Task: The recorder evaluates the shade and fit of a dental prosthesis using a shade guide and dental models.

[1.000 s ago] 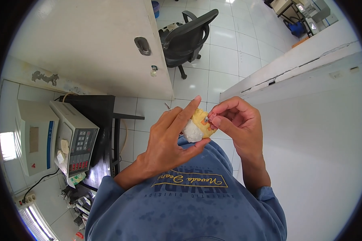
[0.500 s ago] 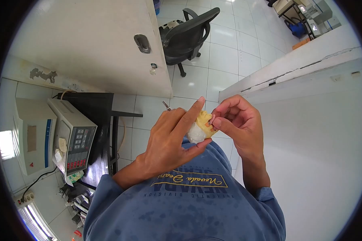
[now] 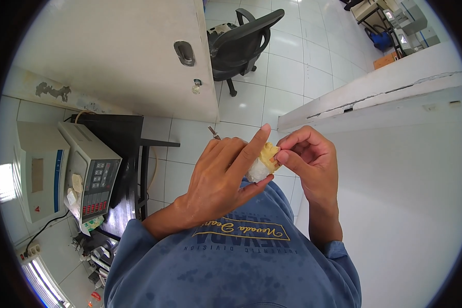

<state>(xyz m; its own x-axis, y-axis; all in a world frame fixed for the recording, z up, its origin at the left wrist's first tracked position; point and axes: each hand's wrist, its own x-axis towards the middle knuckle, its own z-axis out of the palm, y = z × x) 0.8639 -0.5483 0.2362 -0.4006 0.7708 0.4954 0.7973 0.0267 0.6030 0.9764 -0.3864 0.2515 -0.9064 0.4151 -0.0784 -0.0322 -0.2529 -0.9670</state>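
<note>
Hands are meeting at chest height: left hand is cupping a white wad w/ yellow tape, index finger stretched out; right hand is pinching the tape end. Peeling looks just begun, most still stuck. Wad's long axis is running lower-left to upper-right, yellow end toward right hand.
</note>
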